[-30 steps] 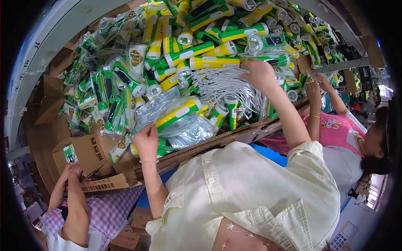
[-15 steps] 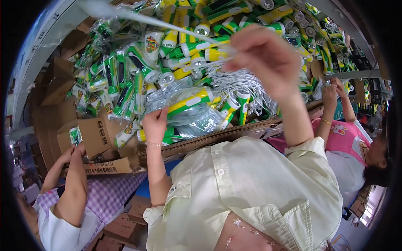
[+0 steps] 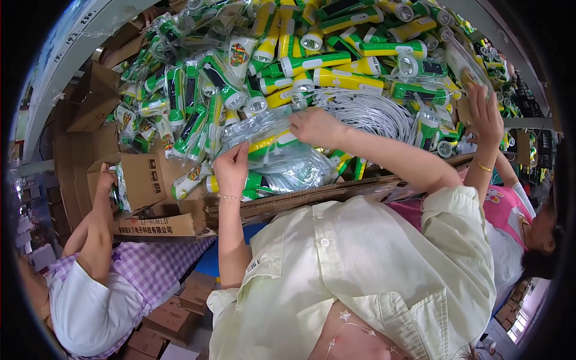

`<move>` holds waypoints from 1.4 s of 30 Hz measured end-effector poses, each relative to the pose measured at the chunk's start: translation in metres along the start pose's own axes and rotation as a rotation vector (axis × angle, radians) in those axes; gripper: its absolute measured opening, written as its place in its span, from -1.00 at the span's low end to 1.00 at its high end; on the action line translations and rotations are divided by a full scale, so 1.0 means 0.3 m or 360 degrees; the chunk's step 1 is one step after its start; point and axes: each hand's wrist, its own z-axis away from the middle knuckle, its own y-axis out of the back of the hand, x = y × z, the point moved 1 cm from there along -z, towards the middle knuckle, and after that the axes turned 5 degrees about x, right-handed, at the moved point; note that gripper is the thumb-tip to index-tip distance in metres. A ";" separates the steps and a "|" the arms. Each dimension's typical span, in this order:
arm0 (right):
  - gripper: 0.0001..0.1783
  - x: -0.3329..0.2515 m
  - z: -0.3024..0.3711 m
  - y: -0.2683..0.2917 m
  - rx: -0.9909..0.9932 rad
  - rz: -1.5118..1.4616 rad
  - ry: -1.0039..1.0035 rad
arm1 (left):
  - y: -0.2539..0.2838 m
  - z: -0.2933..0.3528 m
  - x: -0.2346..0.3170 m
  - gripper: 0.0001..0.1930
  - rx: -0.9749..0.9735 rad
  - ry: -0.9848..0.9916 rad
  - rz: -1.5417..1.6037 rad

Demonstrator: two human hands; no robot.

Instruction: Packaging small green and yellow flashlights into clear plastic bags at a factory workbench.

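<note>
A yellow and green flashlight (image 3: 269, 143) lies in front of me among clear plastic bags (image 3: 294, 171). My left hand (image 3: 231, 168) is closed on its left end, thumb and fingertips pinched together. At the flashlight's other end, my right hand (image 3: 317, 128) has its fingers bent and closed. What those fingers hold is hidden. Just beyond my right wrist lies a bundle of white cables (image 3: 375, 117).
A large heap of flashlights (image 3: 333, 60), many bagged, fills the bin behind its cardboard edge (image 3: 288, 201). On the left a co-worker's hand (image 3: 107, 178) is at an open carton (image 3: 141, 180). Another co-worker's raised hand (image 3: 485, 117) is at the right.
My right hand, raised with a white cable stretched from it, has come down to the flashlight. The left co-worker's hand moved to the carton; the right co-worker's hand rose over the heap.
</note>
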 end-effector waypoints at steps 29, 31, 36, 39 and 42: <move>-0.87 0.110 -0.116 0.097 0.0744 -0.0643 -0.0645 | 0.318 -0.127 0.130 -0.94 0.0187 -0.0172 0.0611; -0.87 0.151 -0.113 0.135 0.0756 -0.0593 -0.0700 | 0.329 -0.160 0.200 -0.95 0.0184 -0.0142 0.0655; -0.86 0.236 -0.024 0.194 0.0661 -0.0519 -0.0675 | 0.305 -0.132 0.235 -0.97 0.0068 -0.0051 0.0761; -0.83 0.233 0.070 0.258 0.0242 -0.0889 -0.0706 | 0.319 -0.033 0.213 -0.93 -0.0122 -0.0245 0.0796; -0.77 0.215 0.076 0.258 -0.0209 -0.1598 -0.0912 | 0.347 0.013 0.196 -0.91 -0.0185 -0.0243 0.0938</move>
